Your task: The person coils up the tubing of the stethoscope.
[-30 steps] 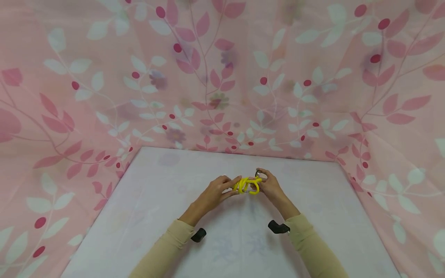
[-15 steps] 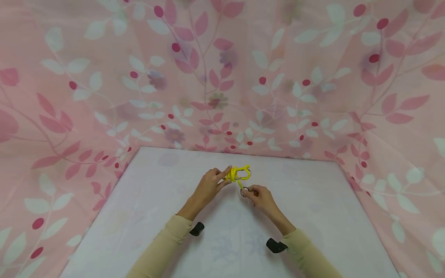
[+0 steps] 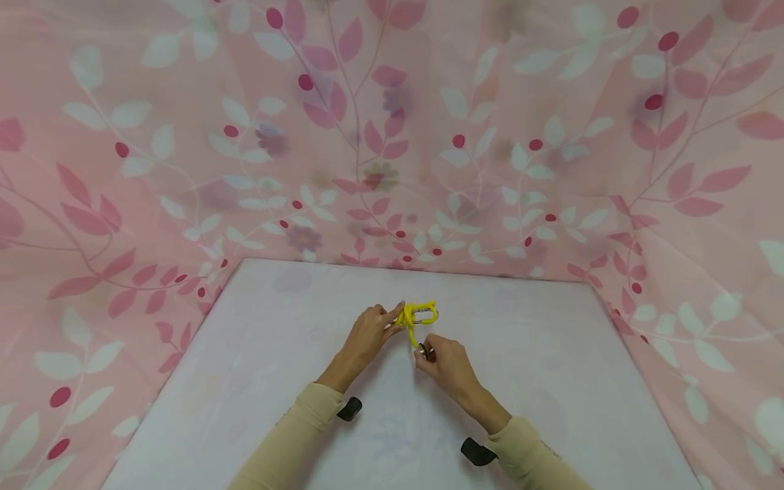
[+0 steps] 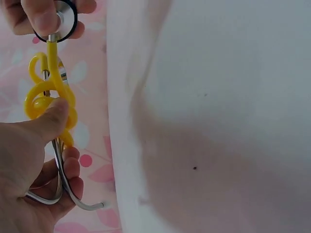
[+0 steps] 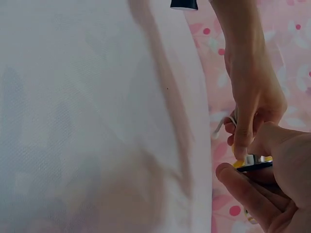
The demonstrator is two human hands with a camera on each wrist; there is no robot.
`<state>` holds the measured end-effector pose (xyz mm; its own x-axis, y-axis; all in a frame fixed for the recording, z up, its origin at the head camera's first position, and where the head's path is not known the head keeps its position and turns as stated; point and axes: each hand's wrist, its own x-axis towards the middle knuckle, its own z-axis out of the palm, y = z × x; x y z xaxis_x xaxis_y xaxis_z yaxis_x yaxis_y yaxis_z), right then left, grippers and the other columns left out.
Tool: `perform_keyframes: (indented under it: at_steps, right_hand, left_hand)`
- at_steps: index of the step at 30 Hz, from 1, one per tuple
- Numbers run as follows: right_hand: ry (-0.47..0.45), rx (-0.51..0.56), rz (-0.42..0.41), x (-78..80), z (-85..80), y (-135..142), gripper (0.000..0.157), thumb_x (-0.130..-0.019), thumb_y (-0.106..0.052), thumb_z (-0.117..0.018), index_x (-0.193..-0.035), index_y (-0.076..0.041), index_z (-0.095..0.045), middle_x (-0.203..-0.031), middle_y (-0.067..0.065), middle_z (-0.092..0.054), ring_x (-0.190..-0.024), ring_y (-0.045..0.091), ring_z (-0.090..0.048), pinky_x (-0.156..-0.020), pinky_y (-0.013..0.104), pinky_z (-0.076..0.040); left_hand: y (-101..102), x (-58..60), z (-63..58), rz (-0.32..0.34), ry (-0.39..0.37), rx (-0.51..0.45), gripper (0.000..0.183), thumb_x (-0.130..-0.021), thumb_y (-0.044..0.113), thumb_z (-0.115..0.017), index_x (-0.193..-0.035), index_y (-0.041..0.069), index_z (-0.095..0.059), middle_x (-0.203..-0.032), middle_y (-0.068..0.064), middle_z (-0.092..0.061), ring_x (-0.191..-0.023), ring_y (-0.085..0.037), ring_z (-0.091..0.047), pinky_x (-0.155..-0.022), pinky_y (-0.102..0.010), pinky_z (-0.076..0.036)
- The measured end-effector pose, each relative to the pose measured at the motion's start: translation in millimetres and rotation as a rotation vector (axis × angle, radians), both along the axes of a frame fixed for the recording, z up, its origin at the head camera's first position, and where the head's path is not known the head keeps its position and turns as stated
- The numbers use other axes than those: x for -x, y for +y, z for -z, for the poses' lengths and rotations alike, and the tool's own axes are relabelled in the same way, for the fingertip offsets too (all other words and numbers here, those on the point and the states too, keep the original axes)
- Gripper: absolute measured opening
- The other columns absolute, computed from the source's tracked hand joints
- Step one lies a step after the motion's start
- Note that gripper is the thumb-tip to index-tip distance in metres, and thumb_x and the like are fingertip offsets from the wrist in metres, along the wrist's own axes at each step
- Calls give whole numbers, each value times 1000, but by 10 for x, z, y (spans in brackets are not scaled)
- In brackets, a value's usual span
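Note:
A stethoscope with yellow tubing [image 3: 408,314] is held above the white table, its tubing wound around itself in loops. My left hand [image 3: 366,335] grips it at the coil; in the left wrist view the thumb lies on the yellow loops and the fingers are behind the metal ear tubes [image 4: 58,165]. One ear tube's bent end sticks out below. My right hand [image 3: 451,365], lower and to the right, pinches the round chest piece [image 4: 68,20] with its black rim. A short length of tubing runs from the coil to it. In the right wrist view the fingers mostly hide the chest piece.
A white cloth-covered table [image 3: 294,381] lies under both hands. Pink leaf-patterned fabric [image 3: 392,136] hangs behind it and on both sides. Black wrist devices [image 3: 351,409] sit below the cuffs of the beige sleeves [image 3: 294,435].
My right hand has brought the chest piece from the coil's right end down and left, so it now hangs below the coil. My left hand has shifted slightly left with the coil.

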<state>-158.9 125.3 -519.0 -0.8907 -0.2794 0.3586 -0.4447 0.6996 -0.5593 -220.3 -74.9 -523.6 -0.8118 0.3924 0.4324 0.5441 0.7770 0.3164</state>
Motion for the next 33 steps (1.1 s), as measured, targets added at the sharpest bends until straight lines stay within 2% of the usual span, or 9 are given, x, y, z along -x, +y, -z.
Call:
perform_keyframes:
  at_steps: [4,10,12,16,18,23,28,30,33]
  right_hand:
    - [57,-26,-13,-20,-52,2,16,-82,-10,-72,-73,-12,-59,-68,-4,-65,-57,0,-56,-51,12,-44]
    - [119,40,2,56,-115,55,10,-84,-11,-76,-86,-7,-67,-75,1,-72,-62,6,-63,-55,16,-50]
    - [78,125,-7,84,-126,83,12,-85,-11,-76,-92,-5,-69,-80,3,-73,-64,8,-66,-58,16,-52]
    - [-72,311,-30,156,-147,150,19,-86,-8,-74,-104,-1,-74,-89,8,-71,-72,15,-72,-64,19,-57]
    - [-150,349,-43,187,-161,183,22,-89,-6,-70,-110,0,-73,-91,10,-66,-77,18,-73,-67,20,-58]
    - [-283,328,-79,244,-187,235,25,-94,-4,-62,-118,3,-69,-92,15,-59,-83,20,-72,-72,21,-59]
    - [-270,240,-16,309,-235,261,20,-90,-8,-69,-108,0,-74,-86,12,-57,-67,11,-69,-61,28,-59]
    - [-304,240,-7,337,-261,276,23,-89,-9,-71,-111,-2,-71,-86,13,-57,-63,14,-68,-58,34,-59]
    - [-423,237,-32,379,-301,305,31,-91,-12,-70,-120,-4,-63,-89,17,-59,-66,27,-69,-58,39,-60]
  left_hand:
    - [4,-17,37,3,29,28,54,-80,26,-79,-131,19,-65,-82,-12,-63,-69,-22,-56,-63,-35,-50]
    - [21,-45,48,-19,241,179,57,-77,33,-80,-131,22,-65,-81,-12,-64,-68,-22,-58,-69,-35,-56]
    - [25,-62,51,-12,272,200,58,-77,33,-81,-131,23,-65,-81,-12,-64,-68,-23,-58,-74,-37,-58]
    - [34,-100,57,15,253,198,59,-78,31,-81,-133,23,-63,-84,-12,-64,-71,-24,-59,-83,-44,-58]
    - [38,-114,61,22,238,191,58,-79,31,-80,-134,22,-63,-86,-12,-64,-73,-25,-60,-86,-46,-57]
    - [38,-127,78,5,215,204,57,-80,31,-79,-134,24,-63,-87,-11,-64,-76,-25,-60,-91,-49,-55]
    - [30,-134,91,26,218,209,57,-81,31,-79,-134,24,-62,-87,-12,-63,-76,-26,-59,-88,-46,-56]
    - [24,-136,94,33,231,209,56,-81,32,-78,-134,24,-62,-87,-12,-63,-76,-26,-58,-85,-45,-56]
    - [15,-141,95,44,258,202,55,-81,32,-79,-132,23,-63,-86,-11,-63,-75,-25,-58,-82,-43,-56]
